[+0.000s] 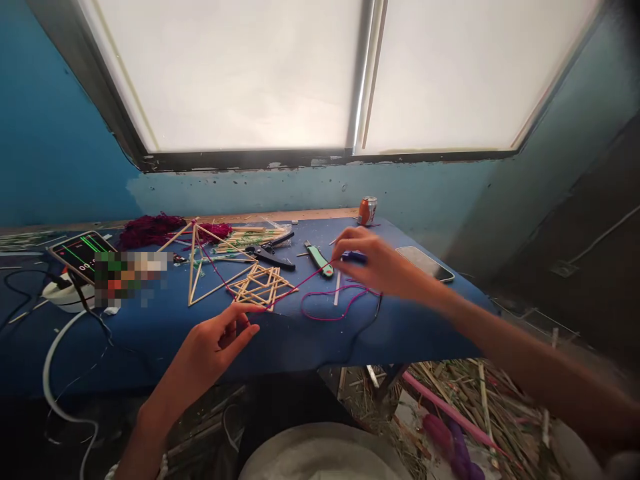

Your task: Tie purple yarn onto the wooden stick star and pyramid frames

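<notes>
Magenta thread (306,280) runs taut between our two hands, low above the blue table (165,343). Our right hand (353,260) pinches it between thumb and fingertips, so the line leaves the grip toward our left and slants down to the other hand. Beneath and beside this pinch, slack thread lies in a wide loop on the tabletop.

Our left hand (245,319) sits nearer to us, palm turned inward; its thumb and forefinger stand apart, and the thread passes at the forefinger. We cannot tell whether the curled fingers behind clasp it too. From there the thread climbs away to the left, up to the tip of the pyramid of sticks (191,270), which stands beyond our left hand. A star-like lattice of sticks (260,288) lies just past our left fingertips, beside the pyramid.

Near our right fingertips, and partly beyond them, rests the green cutter (318,257). Black pliers (274,257) lie farther left, behind the lattice. An orange and silver can (367,211) stands at the far edge, and a phone (425,263) lies flat beyond our right wrist.
</notes>
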The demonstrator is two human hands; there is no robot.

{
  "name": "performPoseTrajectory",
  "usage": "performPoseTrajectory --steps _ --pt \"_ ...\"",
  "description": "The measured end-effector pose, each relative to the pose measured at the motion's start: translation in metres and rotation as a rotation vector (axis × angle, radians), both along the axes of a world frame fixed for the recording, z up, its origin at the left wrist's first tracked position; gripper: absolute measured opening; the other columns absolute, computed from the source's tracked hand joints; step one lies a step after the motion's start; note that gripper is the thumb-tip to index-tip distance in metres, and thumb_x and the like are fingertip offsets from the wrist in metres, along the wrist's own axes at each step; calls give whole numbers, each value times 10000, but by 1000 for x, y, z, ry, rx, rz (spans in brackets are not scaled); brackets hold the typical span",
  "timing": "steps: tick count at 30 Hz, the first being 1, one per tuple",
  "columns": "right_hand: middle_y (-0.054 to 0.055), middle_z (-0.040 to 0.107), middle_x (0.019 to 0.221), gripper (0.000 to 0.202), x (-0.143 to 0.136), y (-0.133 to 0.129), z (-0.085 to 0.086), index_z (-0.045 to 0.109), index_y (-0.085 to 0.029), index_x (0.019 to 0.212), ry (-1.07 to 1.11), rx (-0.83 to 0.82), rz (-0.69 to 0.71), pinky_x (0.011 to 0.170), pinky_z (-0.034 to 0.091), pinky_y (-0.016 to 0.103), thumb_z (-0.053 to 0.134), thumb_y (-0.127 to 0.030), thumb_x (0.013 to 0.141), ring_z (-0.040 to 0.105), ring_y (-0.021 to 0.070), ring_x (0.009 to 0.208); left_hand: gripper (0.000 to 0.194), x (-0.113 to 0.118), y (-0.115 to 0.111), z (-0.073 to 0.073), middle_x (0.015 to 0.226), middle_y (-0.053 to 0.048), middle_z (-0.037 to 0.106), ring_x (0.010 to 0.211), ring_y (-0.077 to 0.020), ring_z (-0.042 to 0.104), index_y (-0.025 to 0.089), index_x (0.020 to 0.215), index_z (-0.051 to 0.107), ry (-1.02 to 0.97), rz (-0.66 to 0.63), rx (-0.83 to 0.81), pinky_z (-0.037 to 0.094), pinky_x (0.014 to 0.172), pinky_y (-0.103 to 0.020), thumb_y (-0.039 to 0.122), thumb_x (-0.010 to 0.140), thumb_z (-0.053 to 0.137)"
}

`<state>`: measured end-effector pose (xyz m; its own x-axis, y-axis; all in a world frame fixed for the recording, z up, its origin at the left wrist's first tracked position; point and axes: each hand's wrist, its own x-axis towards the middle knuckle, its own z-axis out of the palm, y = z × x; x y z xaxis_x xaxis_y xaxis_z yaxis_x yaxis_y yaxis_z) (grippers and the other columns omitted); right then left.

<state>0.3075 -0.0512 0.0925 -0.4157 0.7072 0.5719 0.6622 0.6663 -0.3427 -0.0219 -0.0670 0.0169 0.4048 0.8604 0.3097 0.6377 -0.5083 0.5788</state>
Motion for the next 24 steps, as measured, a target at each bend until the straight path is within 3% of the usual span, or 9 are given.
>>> performPoseTrajectory --steps 3,6,10,14,17,19,21,24 --pt "70 647 970 187 56 7 5 746 -224 856 -42 -166 -77 866 472 387 664 -388 891 611 223 906 320 11 3 -1 670 44 574 528 -107 472 259 1070 693 65 -11 13 381 521 -220 508 946 534" --pt "81 659 991 246 99 2 1 762 -249 842 -220 -294 -131 872 471 401 649 -464 882 619 237 912 297 33 3 2 734 30 644 564 -117 539 273 1056 708 106 -64 37 392 548 -226 486 958 526" --pt "75 663 976 139 134 -15 -9 775 -293 795 -442 -394 -183 873 459 397 674 -344 876 617 232 920 297 69 9 10 759 17 696 606 -146 609 290 1065 719 186 -127 109 399 598 -247 461 987 490" --pt "67 678 920 132 150 -28 -22 797 -303 794 -586 -475 -219 784 472 352 709 -211 833 636 223 892 325 97 20 12 706 -4 704 631 -181 647 280 1085 737 257 -168 179 406 639 -272 432 1007 461" --pt "87 695 934 163 144 -30 -32 797 -277 864 -692 -351 -312 813 460 396 672 -174 851 635 270 921 303 108 26 8 740 -12 711 640 -185 650 279 1099 737 241 -189 188 414 640 -273 442 982 510" --pt "115 694 1024 225 126 -30 -39 777 -239 970 -699 -245 -339 863 440 442 591 -142 891 625 293 945 276 110 26 3 799 -8 717 654 -173 651 285 1122 722 196 -191 165 422 646 -267 417 974 529" --pt "132 681 1084 289 96 -31 -45 739 -203 1056 -650 -111 -305 898 424 456 508 -101 918 611 289 957 252 108 24 -2 855 -2 721 673 -159 650 287 1142 704 148 -187 144 430 666 -262 353 977 526" --pt "103 681 1012 265 38 -36 -50 686 -187 1092 -495 35 -134 864 436 398 480 -106 947 603 248 928 230 102 21 -5 893 10 719 704 -146 641 284 1124 695 96 -165 130 425 680 -256 288 978 518"
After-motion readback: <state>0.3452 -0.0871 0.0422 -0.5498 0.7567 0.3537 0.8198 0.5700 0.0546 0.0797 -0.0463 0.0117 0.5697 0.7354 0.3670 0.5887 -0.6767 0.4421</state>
